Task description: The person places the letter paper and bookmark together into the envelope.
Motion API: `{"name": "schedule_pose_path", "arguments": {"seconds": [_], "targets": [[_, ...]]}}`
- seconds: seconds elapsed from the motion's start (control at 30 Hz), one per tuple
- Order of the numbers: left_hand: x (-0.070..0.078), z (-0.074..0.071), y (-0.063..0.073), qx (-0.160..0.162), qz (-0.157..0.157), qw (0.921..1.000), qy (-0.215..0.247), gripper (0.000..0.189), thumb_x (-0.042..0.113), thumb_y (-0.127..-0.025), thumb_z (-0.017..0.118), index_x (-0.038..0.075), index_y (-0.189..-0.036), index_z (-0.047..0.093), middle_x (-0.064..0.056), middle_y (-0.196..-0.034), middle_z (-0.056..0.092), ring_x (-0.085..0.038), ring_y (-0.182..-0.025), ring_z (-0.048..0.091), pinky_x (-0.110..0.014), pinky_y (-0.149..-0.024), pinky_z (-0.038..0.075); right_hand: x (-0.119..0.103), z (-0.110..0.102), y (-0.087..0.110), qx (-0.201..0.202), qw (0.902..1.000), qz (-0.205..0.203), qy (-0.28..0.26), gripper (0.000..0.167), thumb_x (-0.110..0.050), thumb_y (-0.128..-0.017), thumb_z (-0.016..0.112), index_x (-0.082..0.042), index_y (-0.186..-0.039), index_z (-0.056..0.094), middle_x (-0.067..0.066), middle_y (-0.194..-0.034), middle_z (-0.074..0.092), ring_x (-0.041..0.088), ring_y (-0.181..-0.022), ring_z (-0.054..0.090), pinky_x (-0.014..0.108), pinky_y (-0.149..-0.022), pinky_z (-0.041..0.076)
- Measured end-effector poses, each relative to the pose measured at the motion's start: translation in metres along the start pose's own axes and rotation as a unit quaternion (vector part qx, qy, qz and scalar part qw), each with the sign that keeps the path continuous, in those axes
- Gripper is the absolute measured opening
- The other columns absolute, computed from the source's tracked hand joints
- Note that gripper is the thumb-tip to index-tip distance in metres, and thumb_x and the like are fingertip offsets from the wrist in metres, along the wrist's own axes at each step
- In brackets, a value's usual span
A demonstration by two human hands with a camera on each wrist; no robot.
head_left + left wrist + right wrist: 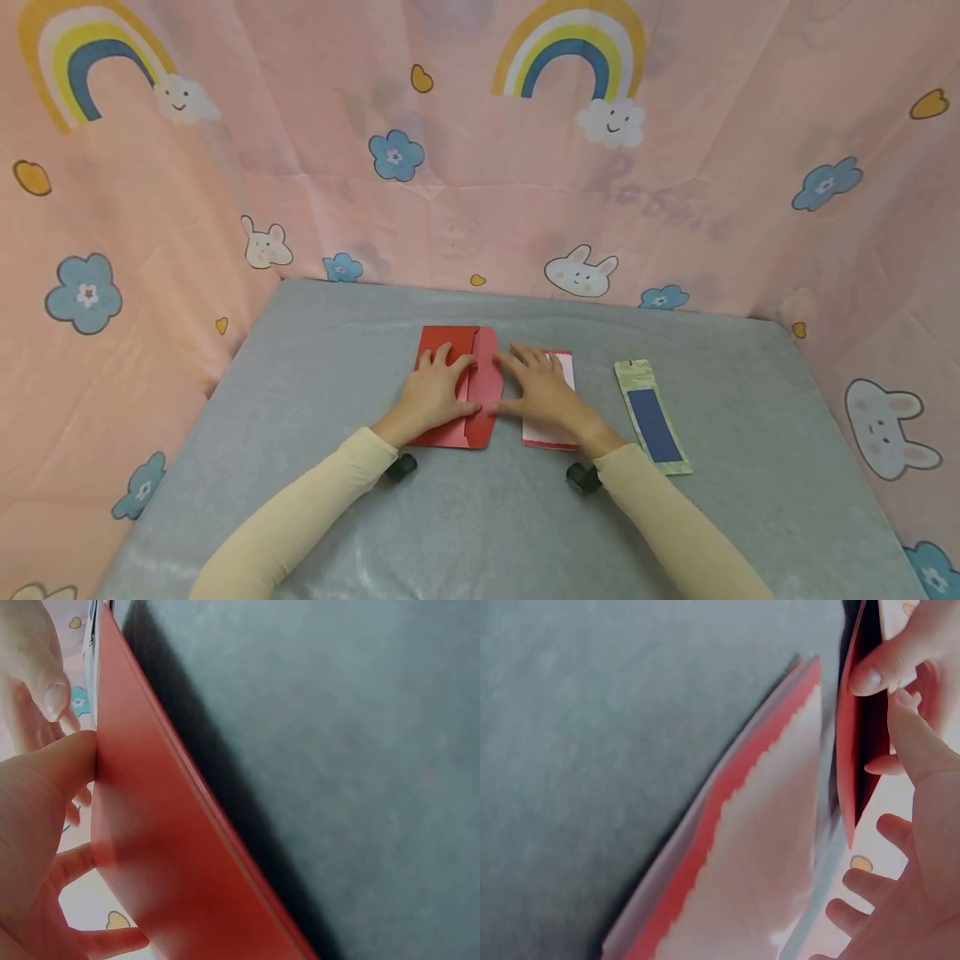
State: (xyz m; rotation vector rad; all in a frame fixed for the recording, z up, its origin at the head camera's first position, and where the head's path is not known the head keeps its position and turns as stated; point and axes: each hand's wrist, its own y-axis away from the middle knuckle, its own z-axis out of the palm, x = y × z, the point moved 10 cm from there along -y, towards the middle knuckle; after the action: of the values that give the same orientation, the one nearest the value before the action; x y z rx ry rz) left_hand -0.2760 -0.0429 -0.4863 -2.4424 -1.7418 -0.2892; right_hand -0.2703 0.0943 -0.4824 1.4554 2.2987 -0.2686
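A red envelope (450, 433) lies on the table with its flap (487, 382) unfolded to the right. My left hand (431, 392) rests on it with fingers spread, thumb and index fingertip at the flap's fold. In the right wrist view, the left thumb lies on the red paper (846, 750) beside a dark opening. My right hand (546, 396) reaches in from the right, fingers apart, its thumb and index fingertip right at the flap's outer edge. Under this hand is a pale pink packet (546, 433) with red scalloped borders, partly hidden by the palm and wrist.
On the right lies a narrow green-patterned sleeve (654, 421) with a dark blue panel. A grey cloth covers the table (480, 517). Pink printed curtains (465, 208) enclose the back and both sides. Black wrist devices (583, 477) sit under both wrists.
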Motion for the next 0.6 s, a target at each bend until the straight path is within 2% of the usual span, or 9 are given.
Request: {"name": "schedule_pose_path", "arguments": {"seconds": [0.2, 0.37, 0.6], "targets": [[0.001, 0.000, 0.001, -0.008, -0.004, 0.9999, 0.009, 0.075, 0.054, -0.077, 0.077, 0.028, -0.142, 0.049, -0.018, -0.151, 0.041, -0.043, -0.134, 0.043, -0.051, -0.081, 0.059, 0.010, -0.010, 0.003, 0.021, 0.9995, 0.015, -0.015, 0.088, -0.050, -0.079, 0.078, -0.022, -0.153, 0.038, 0.016, -0.161, 0.031, 0.040, -0.148, 0.028, 0.069, -0.118, 0.014], [0.001, 0.000, 0.001, -0.011, -0.007, 0.9998, 0.015, 0.075, 0.053, -0.076, 0.077, 0.027, -0.142, 0.049, -0.018, -0.151, 0.041, -0.043, -0.134, 0.042, -0.052, -0.084, 0.058, 0.023, -0.020, 0.010, 0.049, 0.9975, 0.021, -0.046, 0.087, -0.047, -0.078, 0.080, -0.022, -0.151, 0.040, 0.021, -0.159, 0.031, 0.044, -0.147, 0.028, 0.071, -0.116, 0.014], [0.001, 0.001, 0.000, -0.009, -0.006, 0.9998, 0.019, 0.075, 0.052, -0.076, 0.078, 0.027, -0.141, 0.049, -0.018, -0.150, 0.041, -0.042, -0.133, 0.042, -0.051, -0.083, 0.058, 0.047, -0.030, 0.024, 0.053, 0.9946, 0.061, -0.065, 0.084, -0.043, -0.081, 0.078, -0.021, -0.152, 0.038, 0.023, -0.160, 0.028, 0.049, -0.146, 0.025, 0.073, -0.114, 0.019]]}}
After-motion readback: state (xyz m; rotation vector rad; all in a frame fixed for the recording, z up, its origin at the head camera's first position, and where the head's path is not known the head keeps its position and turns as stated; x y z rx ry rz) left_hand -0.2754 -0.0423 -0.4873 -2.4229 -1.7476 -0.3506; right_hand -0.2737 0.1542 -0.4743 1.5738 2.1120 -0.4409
